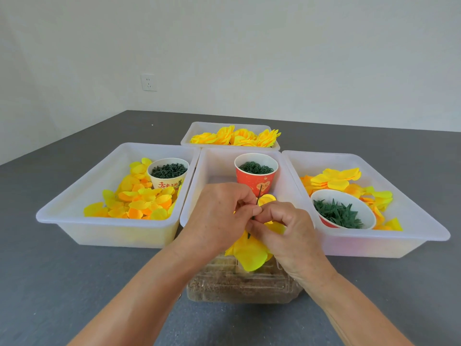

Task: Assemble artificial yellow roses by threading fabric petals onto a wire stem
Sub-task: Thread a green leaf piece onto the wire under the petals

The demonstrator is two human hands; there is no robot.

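My left hand (219, 216) and my right hand (287, 231) meet over the front of the middle white tray (199, 176). Both pinch a thin dark green wire stem (259, 194) that sticks up between the fingertips. Yellow fabric petals (249, 250) hang on the stem below my hands. A small round yellow petal (267, 199) shows just behind my right fingers. The lower part of the stem is mostly hidden by my hands.
A left tray (74, 196) holds loose yellow-orange petals and a cup of dark green parts (168, 171). A red cup of green rings (256, 171) stands in the middle tray. The right tray (411, 201) has petals and a bowl of green sepals (341, 213). Finished roses (237, 137) fill the back tray. A clear plastic box (239, 283) sits below my hands.
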